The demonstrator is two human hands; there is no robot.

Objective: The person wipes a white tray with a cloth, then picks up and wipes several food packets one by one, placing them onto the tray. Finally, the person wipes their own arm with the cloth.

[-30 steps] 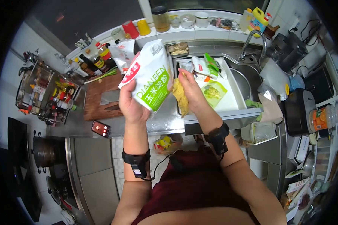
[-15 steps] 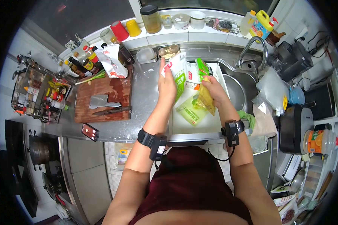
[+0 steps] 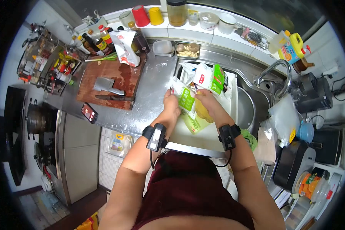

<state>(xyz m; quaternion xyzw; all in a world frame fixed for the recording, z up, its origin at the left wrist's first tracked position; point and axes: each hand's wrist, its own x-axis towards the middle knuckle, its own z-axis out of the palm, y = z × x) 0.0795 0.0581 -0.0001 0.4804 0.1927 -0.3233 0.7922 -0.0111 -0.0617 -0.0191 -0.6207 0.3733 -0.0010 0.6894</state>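
My left hand [image 3: 171, 102] is closed on the edge of a white and green bag [image 3: 186, 100], held tilted above a white bin [image 3: 176, 134]. My right hand [image 3: 208, 100] pinches a yellow packet [image 3: 203, 112] close beside that bag. Beneath them in the bin lies a flat pale green packet [image 3: 194, 125]. Farther back, a white bag with red marks [image 3: 203, 73] and a bright green packet [image 3: 219, 77] lean together at the bin's far end.
Left of the bin, a cleaver [image 3: 103, 84] and a dark knife [image 3: 113, 97] lie on a wooden cutting board [image 3: 90, 73]. A phone [image 3: 89, 112] rests near the counter edge. At the right are the sink [image 3: 246, 109] and faucet [image 3: 285, 73]. Jars and cups line the sill.
My left hand has lowered the white and green bag and tipped it over. My right hand has brought the yellow packet nearer to it. The camera view has shifted and turned.
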